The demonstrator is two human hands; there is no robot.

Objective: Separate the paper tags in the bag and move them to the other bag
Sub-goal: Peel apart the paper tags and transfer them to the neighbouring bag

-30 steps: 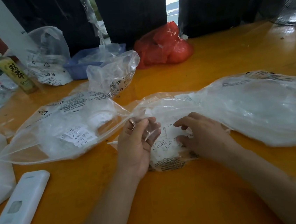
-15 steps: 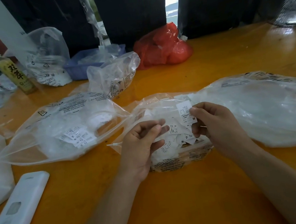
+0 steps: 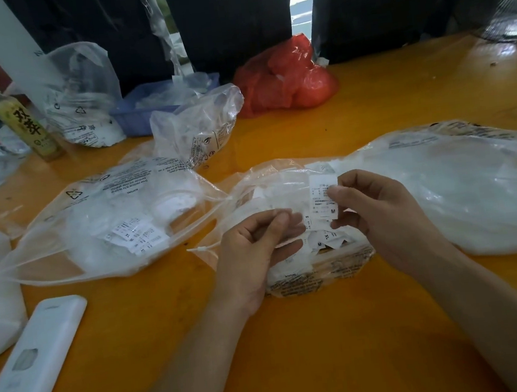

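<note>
A small clear bag (image 3: 319, 272) of white paper tags lies at the table's middle, open toward me. My right hand (image 3: 380, 211) pinches an upright white tag (image 3: 321, 195) between thumb and fingers, just above that bag. My left hand (image 3: 256, 250) is beside it with fingers curled, pinching the lower edge of the tags (image 3: 309, 222). More loose tags (image 3: 325, 241) marked M and XL lie in the bag under my hands. To the left lies a second clear bag (image 3: 110, 221) with several tags (image 3: 137, 237) inside.
A big clear bag of white material (image 3: 461, 193) lies on the right. A white remote-like device (image 3: 35, 359) sits at front left. A green bottle (image 3: 23, 124), a blue tray (image 3: 146, 108), more clear bags (image 3: 199, 128) and a red bag (image 3: 286, 81) line the far edge of the orange table (image 3: 330, 348).
My right hand came out of the small bag and lifted a tag upright above it. My left hand closed in on the tags beside it.
</note>
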